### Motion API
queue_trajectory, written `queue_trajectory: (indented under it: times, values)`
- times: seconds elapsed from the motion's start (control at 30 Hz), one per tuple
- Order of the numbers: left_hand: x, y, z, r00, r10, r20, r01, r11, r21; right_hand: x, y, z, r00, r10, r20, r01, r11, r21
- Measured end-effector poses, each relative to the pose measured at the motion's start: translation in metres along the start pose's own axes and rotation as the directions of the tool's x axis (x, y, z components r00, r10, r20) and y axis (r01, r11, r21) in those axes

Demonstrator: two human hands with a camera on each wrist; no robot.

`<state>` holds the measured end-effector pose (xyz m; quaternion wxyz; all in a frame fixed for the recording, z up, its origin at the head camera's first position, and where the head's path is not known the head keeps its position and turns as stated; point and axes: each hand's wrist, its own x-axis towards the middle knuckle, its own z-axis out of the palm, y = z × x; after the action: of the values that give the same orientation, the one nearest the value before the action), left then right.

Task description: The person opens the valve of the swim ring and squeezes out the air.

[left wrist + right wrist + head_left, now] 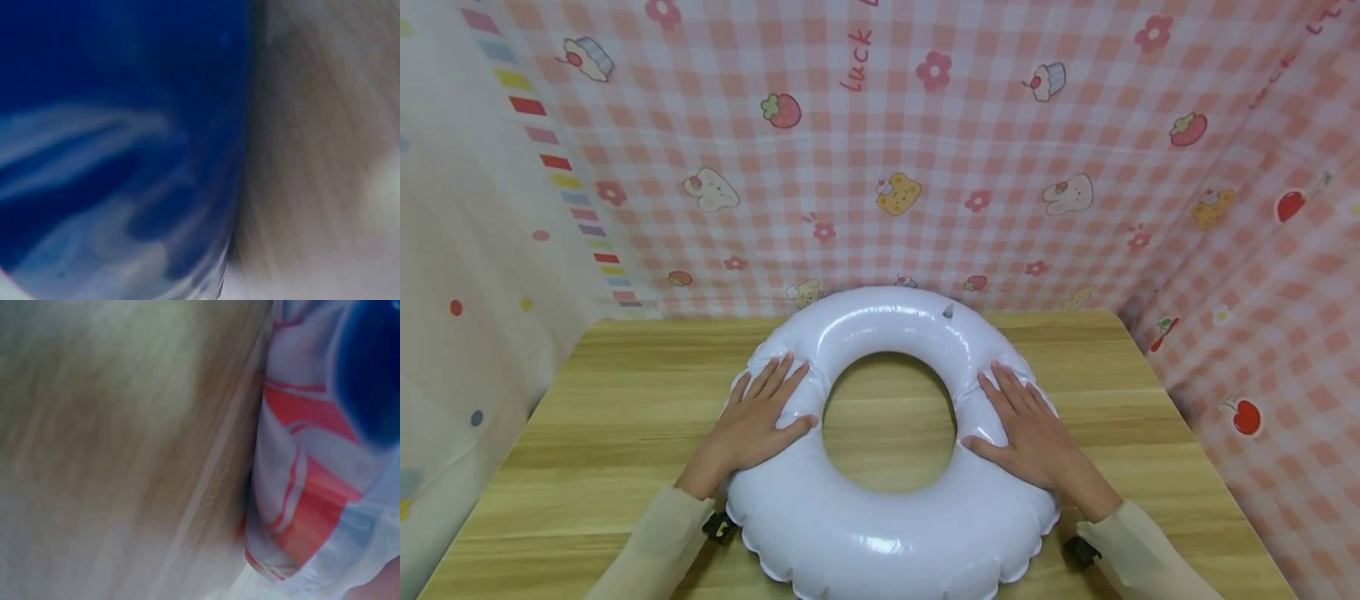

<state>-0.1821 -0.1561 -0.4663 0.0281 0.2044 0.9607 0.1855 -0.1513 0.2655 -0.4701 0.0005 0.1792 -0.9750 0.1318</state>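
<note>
A white inflated swim ring [887, 525] lies flat on the table, plump and glossy, with a small valve [948, 311] standing up on its far side. My left hand [760, 417] rests on the ring's left side, fingers extended and thumb reaching toward the hole. On the opposite side my right hand [1030, 429] lies across the ring in the same way. The vinyl creases around the fingertips of both. Blurred close-ups in the wrist views show a dark blue printed side [112, 69] on the left and a red, white and blue print [312, 494] on the right.
The wood-grain table [602, 433] extends to both sides of the ring and shows through its hole. A pink checked cloth [880, 133] hangs behind the far edge, with patterned cloth on the left and right too. Black wrist devices [720, 527] sit under the sleeves.
</note>
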Motion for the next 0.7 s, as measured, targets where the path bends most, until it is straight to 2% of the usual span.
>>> queue_trajectory:
  times: [0.7]
  values:
    - [-0.0001, -0.0042, 0.0054, 1.0, 0.009, -0.024, -0.008, 1.0, 0.019, 0.0004, -0.0016, 0.002, 1.0, 0.008, -0.008, -0.009, 1.0, -0.028]
